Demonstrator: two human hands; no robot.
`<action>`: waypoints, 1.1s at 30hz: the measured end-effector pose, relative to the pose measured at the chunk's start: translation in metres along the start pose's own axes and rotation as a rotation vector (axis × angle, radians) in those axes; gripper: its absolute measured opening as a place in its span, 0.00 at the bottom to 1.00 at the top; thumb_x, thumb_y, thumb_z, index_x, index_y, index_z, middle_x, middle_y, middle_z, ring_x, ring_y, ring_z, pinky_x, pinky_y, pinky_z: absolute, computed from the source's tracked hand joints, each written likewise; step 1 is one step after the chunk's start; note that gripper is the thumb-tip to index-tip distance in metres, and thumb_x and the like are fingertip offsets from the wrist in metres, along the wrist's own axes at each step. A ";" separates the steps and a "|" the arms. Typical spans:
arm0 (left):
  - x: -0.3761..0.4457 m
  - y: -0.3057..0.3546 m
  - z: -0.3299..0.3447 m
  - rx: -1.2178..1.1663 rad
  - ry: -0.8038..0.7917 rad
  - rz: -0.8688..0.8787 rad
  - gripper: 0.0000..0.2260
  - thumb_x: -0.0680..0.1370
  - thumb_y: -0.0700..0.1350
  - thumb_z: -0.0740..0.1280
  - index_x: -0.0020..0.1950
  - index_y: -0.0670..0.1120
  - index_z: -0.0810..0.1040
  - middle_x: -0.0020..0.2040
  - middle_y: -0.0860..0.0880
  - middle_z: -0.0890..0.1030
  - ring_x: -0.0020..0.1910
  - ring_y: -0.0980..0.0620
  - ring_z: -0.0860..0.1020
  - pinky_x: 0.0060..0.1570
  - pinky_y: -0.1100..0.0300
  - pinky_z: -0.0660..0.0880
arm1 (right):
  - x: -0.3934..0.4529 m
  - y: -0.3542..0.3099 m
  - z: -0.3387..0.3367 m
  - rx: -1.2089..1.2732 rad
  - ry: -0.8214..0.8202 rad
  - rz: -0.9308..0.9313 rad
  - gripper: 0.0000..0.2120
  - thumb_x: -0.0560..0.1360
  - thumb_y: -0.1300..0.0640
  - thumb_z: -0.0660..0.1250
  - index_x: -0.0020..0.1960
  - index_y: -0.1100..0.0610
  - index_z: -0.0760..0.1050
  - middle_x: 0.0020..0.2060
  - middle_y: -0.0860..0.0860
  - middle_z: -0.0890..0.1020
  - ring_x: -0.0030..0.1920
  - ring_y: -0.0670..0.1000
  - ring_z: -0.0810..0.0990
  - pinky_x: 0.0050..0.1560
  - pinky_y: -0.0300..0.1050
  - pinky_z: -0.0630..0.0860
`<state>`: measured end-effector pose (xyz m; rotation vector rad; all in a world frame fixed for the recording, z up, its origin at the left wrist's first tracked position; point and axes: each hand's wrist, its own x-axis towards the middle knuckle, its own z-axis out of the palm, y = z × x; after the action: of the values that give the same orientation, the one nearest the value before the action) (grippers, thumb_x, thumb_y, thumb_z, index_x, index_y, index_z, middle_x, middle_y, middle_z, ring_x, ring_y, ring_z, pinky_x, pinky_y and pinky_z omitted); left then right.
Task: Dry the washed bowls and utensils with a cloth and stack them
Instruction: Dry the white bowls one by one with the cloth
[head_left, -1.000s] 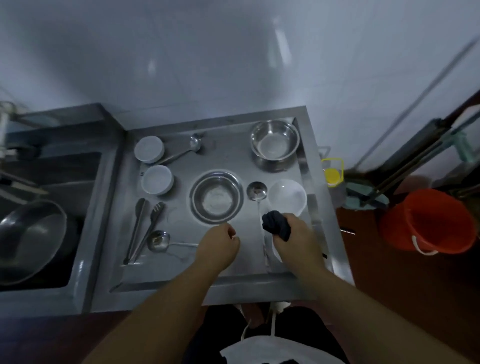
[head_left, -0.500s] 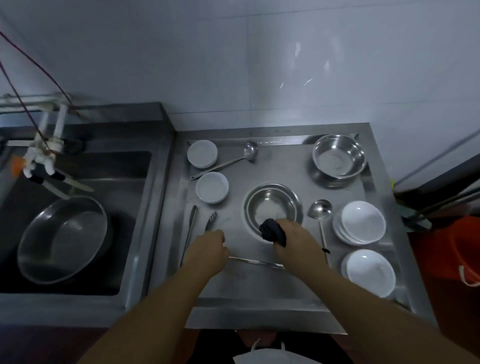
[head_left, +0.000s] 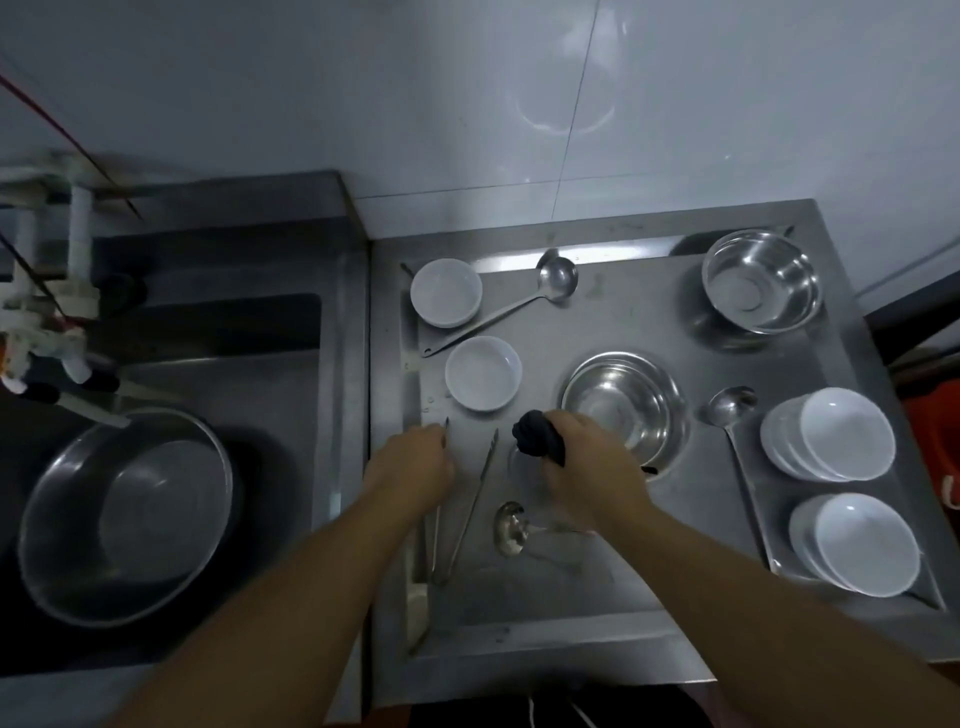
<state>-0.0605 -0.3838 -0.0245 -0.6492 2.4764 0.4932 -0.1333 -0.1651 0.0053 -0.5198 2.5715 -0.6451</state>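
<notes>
Two bare forearms enter from the lower edge, each uncovered from elbow to wrist; no sleeve, watch or ring shows. The left hand (head_left: 410, 467) and right hand (head_left: 587, 462) are ungloved. Between the forearms, at the bottom edge, dark clothing (head_left: 467, 714) appears, crossed by a thin white cord (head_left: 532, 712).
</notes>
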 end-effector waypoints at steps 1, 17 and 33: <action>0.008 0.000 -0.002 -0.014 -0.002 -0.005 0.06 0.80 0.48 0.62 0.53 0.48 0.77 0.53 0.47 0.80 0.48 0.46 0.79 0.47 0.52 0.79 | 0.008 -0.001 0.001 -0.003 -0.003 0.004 0.14 0.77 0.54 0.68 0.62 0.48 0.77 0.52 0.48 0.81 0.49 0.54 0.80 0.44 0.51 0.78; 0.124 0.040 -0.004 -0.382 0.024 -0.280 0.16 0.83 0.43 0.62 0.69 0.39 0.73 0.65 0.37 0.77 0.59 0.38 0.78 0.48 0.55 0.72 | 0.091 0.023 0.017 0.218 -0.021 0.101 0.16 0.78 0.58 0.68 0.65 0.51 0.76 0.55 0.50 0.81 0.54 0.53 0.79 0.50 0.50 0.76; 0.092 0.060 -0.022 -0.775 0.099 -0.445 0.05 0.77 0.46 0.68 0.42 0.46 0.80 0.42 0.45 0.82 0.45 0.42 0.82 0.45 0.51 0.79 | 0.081 0.026 -0.012 0.349 -0.020 0.079 0.17 0.78 0.54 0.68 0.67 0.48 0.75 0.53 0.47 0.82 0.52 0.50 0.80 0.53 0.52 0.80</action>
<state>-0.1702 -0.3765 -0.0472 -1.5021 2.0704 1.2662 -0.2129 -0.1766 -0.0245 -0.3046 2.3734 -1.0264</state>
